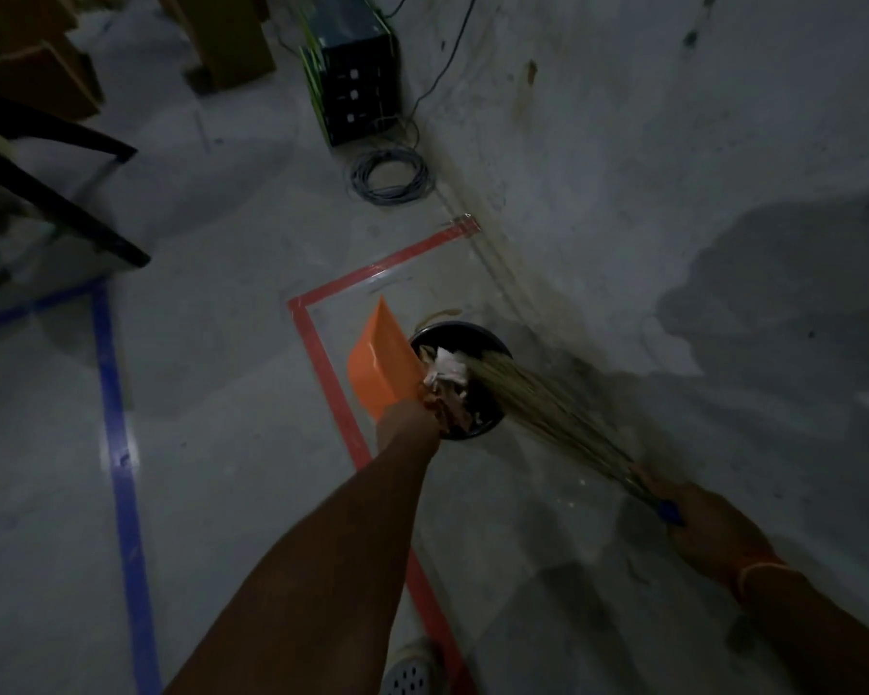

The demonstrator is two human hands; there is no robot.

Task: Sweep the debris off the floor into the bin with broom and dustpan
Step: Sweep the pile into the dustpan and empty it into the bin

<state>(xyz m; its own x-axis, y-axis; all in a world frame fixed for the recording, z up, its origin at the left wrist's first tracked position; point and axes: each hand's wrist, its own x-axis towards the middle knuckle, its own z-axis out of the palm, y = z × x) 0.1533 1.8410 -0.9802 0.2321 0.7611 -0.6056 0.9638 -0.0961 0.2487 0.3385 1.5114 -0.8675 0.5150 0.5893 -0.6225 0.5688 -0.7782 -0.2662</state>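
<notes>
My left hand grips the handle of an orange dustpan, which is tipped up on edge against the left rim of a round black bin. White and brownish paper debris is spilling from the pan into the bin. My right hand holds a straw broom by its blue-wrapped grip, and the bristle tips reach over the bin's right side onto the debris. An orange band sits on my right wrist.
Red tape marks a box on the grey floor around the bin; blue tape runs at left. A wall rises at right. A black equipment box and coiled cable lie ahead, black chair legs at left, my shoe below.
</notes>
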